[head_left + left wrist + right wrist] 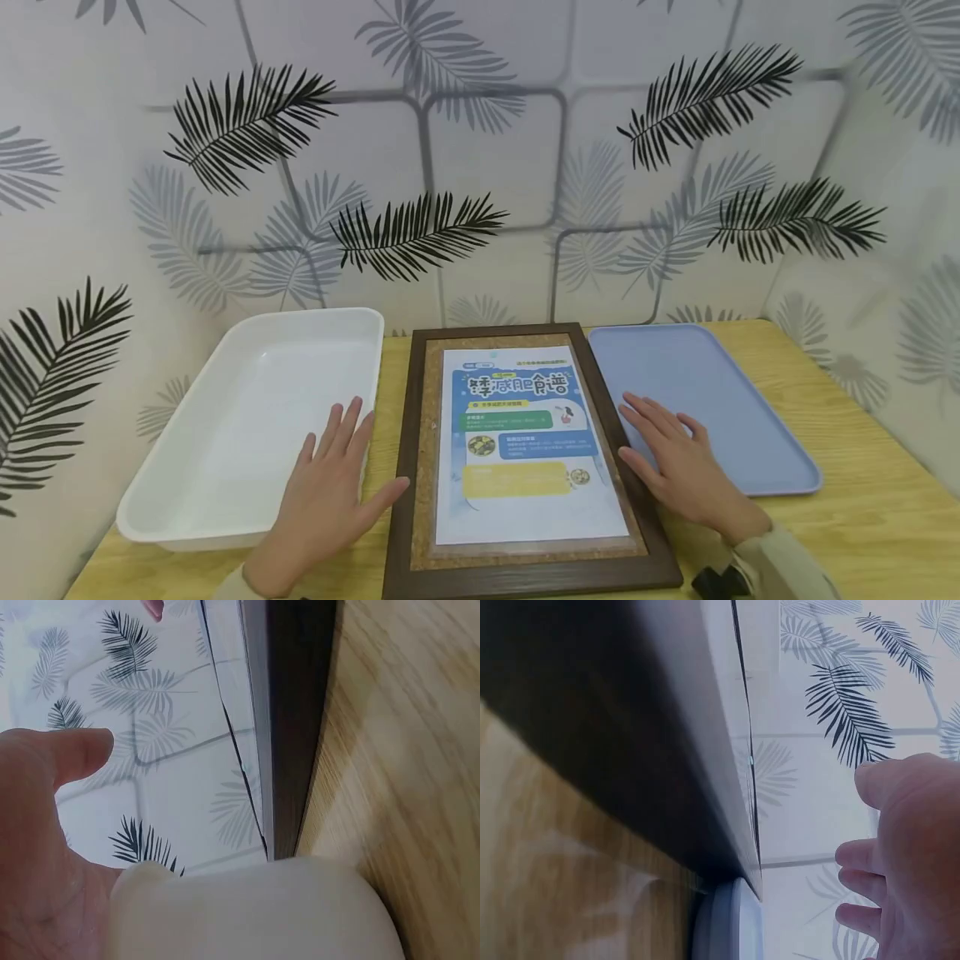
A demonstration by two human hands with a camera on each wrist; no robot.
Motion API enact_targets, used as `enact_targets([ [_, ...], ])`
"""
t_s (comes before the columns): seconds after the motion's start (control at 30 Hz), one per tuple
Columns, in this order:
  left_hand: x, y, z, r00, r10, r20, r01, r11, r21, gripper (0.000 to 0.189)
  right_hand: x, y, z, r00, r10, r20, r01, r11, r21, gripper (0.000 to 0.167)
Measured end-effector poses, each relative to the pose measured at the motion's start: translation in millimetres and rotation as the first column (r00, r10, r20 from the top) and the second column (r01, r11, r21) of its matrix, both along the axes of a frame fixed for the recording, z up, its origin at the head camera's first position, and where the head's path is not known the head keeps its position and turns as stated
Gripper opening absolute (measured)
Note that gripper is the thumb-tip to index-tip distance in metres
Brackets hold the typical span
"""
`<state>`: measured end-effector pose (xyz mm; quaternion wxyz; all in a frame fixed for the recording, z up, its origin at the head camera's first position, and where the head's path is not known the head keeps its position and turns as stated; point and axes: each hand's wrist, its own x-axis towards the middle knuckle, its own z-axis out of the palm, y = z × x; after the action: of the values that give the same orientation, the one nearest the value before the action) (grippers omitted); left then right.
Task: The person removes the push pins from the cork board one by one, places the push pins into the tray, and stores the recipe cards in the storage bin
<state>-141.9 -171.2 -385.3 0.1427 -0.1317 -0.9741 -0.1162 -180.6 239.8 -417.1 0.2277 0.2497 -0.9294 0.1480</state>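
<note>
Left hand [326,496], fingers outstretched, holding nothing, near white tub [240,433]; right hand [682,467], likewise outstretched and unladen, near blue tray [697,383]; brown frame [398,533] between, printed sheet [525,518] inside.

Looking homelike, indoor corner; exact room hard to tell. Leaf-print wall covering [495,150] rising behind and beside wood-grain table [862,454]; white tub [258,408], framed poster [528,446], blue tray [678,371] lying on it.

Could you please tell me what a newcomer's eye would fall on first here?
Probably the colourful printed sheet in the brown frame, central on the wooden table. The white tray to its left and blue tray to its right come next, then the black fronds patterning the backdrop.
</note>
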Motion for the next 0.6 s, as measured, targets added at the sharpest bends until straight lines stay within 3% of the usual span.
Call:
enact_targets([
  [0.6,-7.8,14.6,0.8,0.999,-0.041,0.009,0.041,0.998,0.050,0.078,-7.3,-12,7.1,0.998,0.027,0.060,-0.027,1.000,-0.013,0.045],
])
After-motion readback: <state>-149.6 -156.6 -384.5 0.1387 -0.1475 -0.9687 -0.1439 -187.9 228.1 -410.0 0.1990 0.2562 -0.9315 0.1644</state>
